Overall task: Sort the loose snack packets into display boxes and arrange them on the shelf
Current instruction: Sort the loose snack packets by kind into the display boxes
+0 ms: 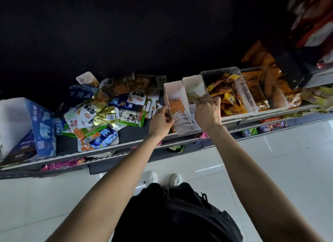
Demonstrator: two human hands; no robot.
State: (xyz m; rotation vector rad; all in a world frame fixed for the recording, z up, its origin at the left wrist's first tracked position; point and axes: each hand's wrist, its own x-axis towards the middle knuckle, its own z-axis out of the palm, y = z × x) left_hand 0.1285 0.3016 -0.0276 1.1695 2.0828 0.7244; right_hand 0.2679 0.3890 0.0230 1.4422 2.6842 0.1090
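Note:
A heap of loose snack packets point(106, 110) lies on the shelf point(126, 143) left of centre. Two white display boxes stand side by side at the middle. The left box point(173, 92) holds a row of orange and white packets point(180, 113). My left hand point(161, 120) grips this box's left wall near the front. The right box point(193, 85) holds a few pale packets. My right hand point(207, 112) hovers over the right box with fingers curled, pinching a packet at its fingertips.
A blue and white carton point(40, 126) stands at the shelf's far left. Two clear plastic bins point(216, 74) with yellow and orange packets sit to the right. More packets show on a lower shelf. White floor tiles and my shoes lie below.

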